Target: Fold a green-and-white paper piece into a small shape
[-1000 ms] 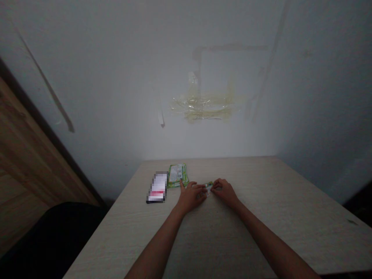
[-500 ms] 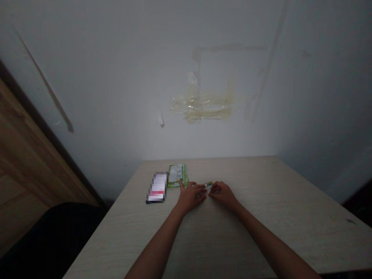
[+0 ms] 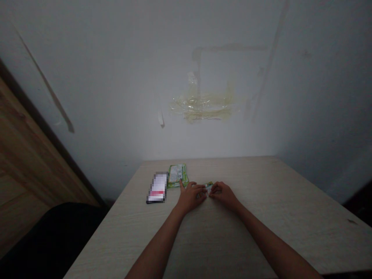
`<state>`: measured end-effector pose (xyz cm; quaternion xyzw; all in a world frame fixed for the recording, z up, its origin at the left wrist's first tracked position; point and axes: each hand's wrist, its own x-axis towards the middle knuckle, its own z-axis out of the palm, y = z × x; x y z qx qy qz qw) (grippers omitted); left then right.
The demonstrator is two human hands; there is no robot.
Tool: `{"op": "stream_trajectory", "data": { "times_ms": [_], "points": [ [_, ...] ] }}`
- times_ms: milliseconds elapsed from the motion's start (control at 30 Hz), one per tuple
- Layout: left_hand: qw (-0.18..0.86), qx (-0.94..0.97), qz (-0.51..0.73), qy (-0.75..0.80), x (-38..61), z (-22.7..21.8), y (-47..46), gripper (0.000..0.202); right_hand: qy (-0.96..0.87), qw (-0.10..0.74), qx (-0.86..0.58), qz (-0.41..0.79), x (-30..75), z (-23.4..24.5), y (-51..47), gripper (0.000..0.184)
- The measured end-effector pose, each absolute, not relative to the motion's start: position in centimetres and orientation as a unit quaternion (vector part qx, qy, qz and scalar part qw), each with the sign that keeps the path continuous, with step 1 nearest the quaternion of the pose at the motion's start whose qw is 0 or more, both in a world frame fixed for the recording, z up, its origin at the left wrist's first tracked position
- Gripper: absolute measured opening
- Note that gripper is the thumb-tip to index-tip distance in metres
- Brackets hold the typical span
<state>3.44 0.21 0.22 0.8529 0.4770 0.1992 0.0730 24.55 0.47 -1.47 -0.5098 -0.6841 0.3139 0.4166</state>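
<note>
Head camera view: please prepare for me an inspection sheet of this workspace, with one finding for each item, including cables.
Surface: pale wood-grain table, small dark mark near its right edge.
Things in work: small packet between the hands, partly covered; green-and-white packets farther back, to the left.
Clutter: phone-like device left of these packets, screen pixelated.
Hands: left hand palm down, fingers spread over the small packet; right hand with bent fingers at its right side, grip unclear.
Cables: nothing seen.
Surroundings: marked wall with clear tape; wooden panel and unidentified dark object at left.
</note>
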Motion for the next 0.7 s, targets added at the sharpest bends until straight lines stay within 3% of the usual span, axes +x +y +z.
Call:
{"op": "stream_trajectory", "data": {
  "times_ms": [333,700],
  "points": [
    [0.072,0.854,0.198,0.476,3.36,0.16,0.21,0.029,-0.687,0.43,-0.502,0.301,24.71,-1.88,0.63,0.02],
    [0.083,0.856,0.191,0.472,3.32,0.21,0.25,0.029,-0.691,0.424,-0.551,0.196,24.38,-1.55,0.86,0.011]
  ]
}}
